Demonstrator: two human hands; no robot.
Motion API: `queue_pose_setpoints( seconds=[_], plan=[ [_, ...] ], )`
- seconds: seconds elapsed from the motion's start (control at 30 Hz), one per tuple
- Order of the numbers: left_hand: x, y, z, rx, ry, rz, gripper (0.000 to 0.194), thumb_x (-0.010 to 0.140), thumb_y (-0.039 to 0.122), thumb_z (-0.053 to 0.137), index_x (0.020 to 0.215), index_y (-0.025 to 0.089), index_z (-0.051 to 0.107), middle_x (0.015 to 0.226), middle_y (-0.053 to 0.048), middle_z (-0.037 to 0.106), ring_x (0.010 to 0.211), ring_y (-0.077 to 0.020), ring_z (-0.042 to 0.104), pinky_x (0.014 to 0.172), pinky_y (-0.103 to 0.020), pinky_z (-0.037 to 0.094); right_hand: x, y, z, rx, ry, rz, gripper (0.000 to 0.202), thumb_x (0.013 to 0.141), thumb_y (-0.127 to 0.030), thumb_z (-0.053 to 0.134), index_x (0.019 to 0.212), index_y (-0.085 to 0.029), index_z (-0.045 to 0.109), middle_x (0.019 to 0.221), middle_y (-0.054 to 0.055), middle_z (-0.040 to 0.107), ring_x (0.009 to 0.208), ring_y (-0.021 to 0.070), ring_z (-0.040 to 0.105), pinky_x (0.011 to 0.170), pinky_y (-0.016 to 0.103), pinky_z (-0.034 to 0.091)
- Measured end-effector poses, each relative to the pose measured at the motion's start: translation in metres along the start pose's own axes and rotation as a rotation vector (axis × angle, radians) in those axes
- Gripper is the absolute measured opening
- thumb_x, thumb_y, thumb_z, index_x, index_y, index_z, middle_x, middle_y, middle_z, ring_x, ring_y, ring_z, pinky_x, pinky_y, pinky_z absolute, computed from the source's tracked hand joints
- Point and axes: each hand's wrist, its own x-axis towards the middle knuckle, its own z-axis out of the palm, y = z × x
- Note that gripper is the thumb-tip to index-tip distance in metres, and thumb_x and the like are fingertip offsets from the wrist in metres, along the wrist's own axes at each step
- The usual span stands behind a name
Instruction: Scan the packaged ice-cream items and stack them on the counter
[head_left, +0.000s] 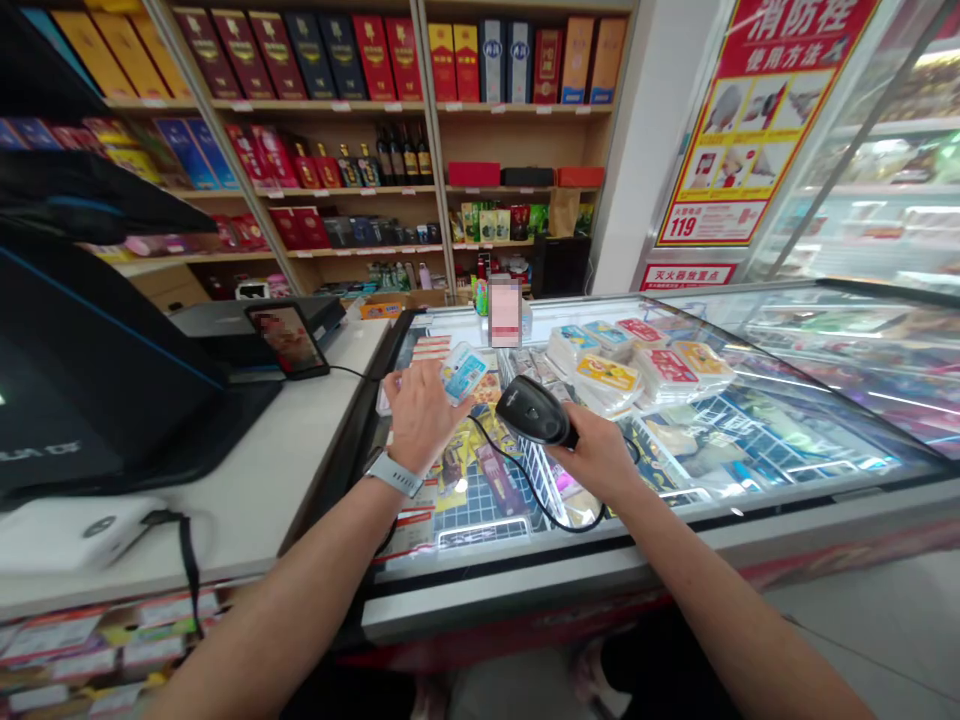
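Note:
My right hand [600, 455] is wrapped round the handle of a black barcode scanner [532, 410], whose head points left towards my other hand. A black cable loops below it over the glass. My left hand [421, 405], with a watch on the wrist, grips a clear plastic package with a blue label [466, 374] at its right side. Another pale package edge shows left of these fingers; how it is held is hidden. To the right, several similar packages with blue, red and yellow labels [609, 373] lie stacked on the glass top of a chest freezer [457, 535].
On the left, a white counter [315, 425] bears a dark checkout terminal [90, 360], a propped phone [287, 340] and a white device [79, 535]. A sign with a pink screen [505, 312] stands at the freezer's far edge. Shelves of boxes and bottles [337, 155] line the back wall.

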Motion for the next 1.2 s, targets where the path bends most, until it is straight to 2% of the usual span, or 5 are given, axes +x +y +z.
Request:
queue_pose_setpoints(
  seconds=[0.23,0.7,0.87,1.0,1.2],
  plan=[
    [0.0,-0.001,0.0,0.048,0.005,-0.004,0.054,0.079,0.055,0.057,0.115,0.015,0.048,0.111,-0.015,0.06,0.105,-0.0318,0.052,0.108,-0.051,0.02,0.0,0.001,0.002,-0.051,-0.035,0.02,0.013,0.077,-0.03,0.057,0.087,-0.021,0.055,0.08,0.003,0.063,0.074,0.019,0.059,0.064,0.026,0.038],
    [-0.002,-0.002,-0.002,0.054,-0.02,-0.018,0.056,0.079,0.056,0.055,0.115,0.014,0.049,0.111,-0.016,0.06,0.105,-0.0325,0.054,0.108,-0.052,0.02,0.0,-0.001,0.002,-0.066,-0.052,0.038,0.013,0.077,-0.028,0.057,0.088,-0.021,0.054,0.081,0.002,0.062,0.076,0.0193,0.059,0.066,0.027,0.038],
    [0.006,-0.027,-0.007,0.116,-0.053,-0.236,0.06,0.077,0.062,0.05,0.111,0.012,0.051,0.11,-0.02,0.061,0.107,-0.0358,0.053,0.099,-0.053,0.03,0.0,-0.001,0.002,-0.078,-0.042,0.027,0.012,0.077,-0.027,0.057,0.087,-0.02,0.054,0.082,0.003,0.062,0.077,0.0193,0.059,0.066,0.027,0.037],
    [0.011,-0.06,-0.011,0.184,-0.244,-0.423,0.075,0.071,0.072,0.048,0.109,0.007,0.054,0.108,-0.025,0.063,0.101,-0.04,0.056,0.09,-0.055,0.035,0.0,-0.001,0.001,-0.088,-0.05,0.025,0.011,0.077,-0.026,0.057,0.086,-0.02,0.054,0.08,0.002,0.061,0.076,0.0188,0.058,0.065,0.026,0.036],
    [0.013,-0.076,-0.004,0.225,-0.405,-0.46,0.079,0.067,0.076,0.047,0.1,0.006,0.063,0.103,-0.027,0.065,0.097,-0.0425,0.057,0.089,-0.058,0.033,-0.001,0.0,0.001,-0.071,-0.041,0.005,0.012,0.077,-0.025,0.058,0.087,-0.02,0.054,0.081,0.002,0.061,0.075,0.0183,0.058,0.065,0.026,0.036]
  ],
)
